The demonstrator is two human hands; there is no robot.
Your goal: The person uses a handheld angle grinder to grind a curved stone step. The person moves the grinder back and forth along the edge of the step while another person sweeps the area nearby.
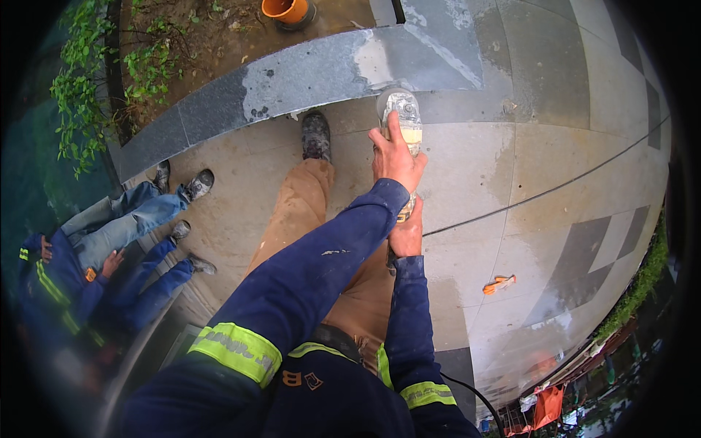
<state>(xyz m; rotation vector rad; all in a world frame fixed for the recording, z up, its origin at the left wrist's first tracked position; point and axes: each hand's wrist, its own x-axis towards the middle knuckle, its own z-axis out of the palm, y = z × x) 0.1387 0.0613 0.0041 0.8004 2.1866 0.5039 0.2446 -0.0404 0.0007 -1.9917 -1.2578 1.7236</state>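
A dust-caked angle grinder (411,137) is gripped in both hands, its front end at the edge of the grey stone ledge (310,73). My left hand (398,157) wraps the front of its body, index finger stretched along the top. Behind it, my right hand (407,235) closes round the rear end, where a black power cable (540,193) leads off to the right. The disc at the grinder's head shows only in part, and I cannot tell if it spins. Pale dust or slurry streaks the stone by it.
Beyond the ledge lies a soil bed with an orange bucket (286,10) and a leafy shrub (80,95). Two people in blue work clothes sit at the left. An orange glove (499,285) lies on the paved floor (467,175) to my right.
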